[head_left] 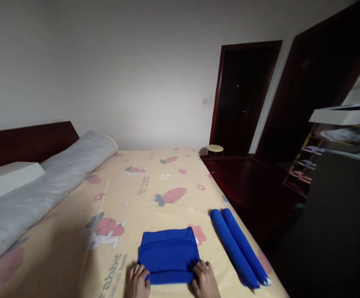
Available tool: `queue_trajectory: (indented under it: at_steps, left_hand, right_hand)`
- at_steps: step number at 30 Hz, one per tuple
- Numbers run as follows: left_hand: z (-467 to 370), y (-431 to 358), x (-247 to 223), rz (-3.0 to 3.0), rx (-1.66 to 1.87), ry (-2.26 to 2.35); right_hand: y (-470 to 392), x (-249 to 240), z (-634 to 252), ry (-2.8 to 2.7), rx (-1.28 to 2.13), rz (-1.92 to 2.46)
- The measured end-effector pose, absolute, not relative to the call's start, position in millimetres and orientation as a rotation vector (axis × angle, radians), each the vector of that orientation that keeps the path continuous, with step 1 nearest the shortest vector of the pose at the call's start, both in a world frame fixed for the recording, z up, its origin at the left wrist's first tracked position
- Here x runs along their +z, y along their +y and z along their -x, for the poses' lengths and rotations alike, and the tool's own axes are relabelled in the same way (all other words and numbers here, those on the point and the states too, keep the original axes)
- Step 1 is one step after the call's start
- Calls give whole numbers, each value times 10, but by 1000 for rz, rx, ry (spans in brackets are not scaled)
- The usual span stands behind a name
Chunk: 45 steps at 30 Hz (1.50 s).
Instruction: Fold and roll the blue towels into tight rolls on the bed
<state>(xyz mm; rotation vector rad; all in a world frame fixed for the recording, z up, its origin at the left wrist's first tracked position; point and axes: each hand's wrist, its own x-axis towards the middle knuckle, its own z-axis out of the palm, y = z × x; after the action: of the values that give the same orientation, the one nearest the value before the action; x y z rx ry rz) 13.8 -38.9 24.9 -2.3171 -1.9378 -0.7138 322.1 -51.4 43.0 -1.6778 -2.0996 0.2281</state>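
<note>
A blue cloth (169,254), folded into a flat rectangle, lies on the bed in front of me. Its near edge is turned over into a narrow band. My left hand (139,282) grips the near left corner with curled fingers. At the near right corner, my right hand (206,280) is closed on the same edge, its thumb low and its fingertips over the fabric. To the right, two rolled blue cloths (234,248) lie side by side along the bed's edge, apart from my hands.
A yellow bedsheet (142,207) with carrot and rabbit prints covers the bed. Along the left lie a long grey bundle (58,178) and a white box (12,178) by the dark headboard (27,140). A round stool (214,148) and a shoe rack (307,165) stand beyond the right edge.
</note>
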Motion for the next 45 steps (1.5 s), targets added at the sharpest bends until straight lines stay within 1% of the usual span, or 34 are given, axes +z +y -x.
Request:
queue_trajectory:
  at_steps: [4, 7, 11, 15, 18, 23, 26, 29, 33, 37, 40, 42, 45]
  left_hand:
    - [-260, -428, 470, 2247, -696, -2154]
    - [-289, -382, 574, 2271, -601, -2282]
    - [-317, -289, 642, 2184, -418, -2465]
    - [-421, -234, 638, 2004, -275, -2623]
    - [-583, -266, 505, 1990, -375, -2493]
    - [-886, -362, 143, 2449, -643, -2084]
    - [-891, -354, 27, 2521, -751, -1972]
    - [-738, -313, 29, 2490, -832, -1902]
    - [-428, -289, 79, 2400, -802, -1883]
    - [-239, -309, 49, 2317, -700, -1831]
    - [-369, -301, 13, 2241, -686, -1921]
    - [-576, -277, 6, 2308, -681, -1973]
    - [-873, -227, 11, 2472, -618, -1986]
  right_hand:
    - [-549, 431, -3210, -2052, 137, 1689]
    - [-543, 468, -3169, -2018, 81, 1709]
    - [-524, 431, -3116, -1947, -11, 1749]
    - [-499, 271, -3107, -1872, -96, 1720]
    - [-486, 181, -3038, -1917, -128, 1576]
    - [-468, 210, -2701, -2087, -1, 1309]
    - [-448, 266, -2585, -2129, 135, 1303]
    - [-417, 298, -2653, -2166, 240, 1318]
    - [-357, 243, -2903, -2192, 217, 1375]
    - [-309, 95, -3095, -2052, -4, 1557]
    - [-313, 56, -3016, -1966, -105, 1594]
    - [-324, 102, -2836, -2049, -44, 1497]
    - [-319, 225, -2530, -2193, 181, 1370]
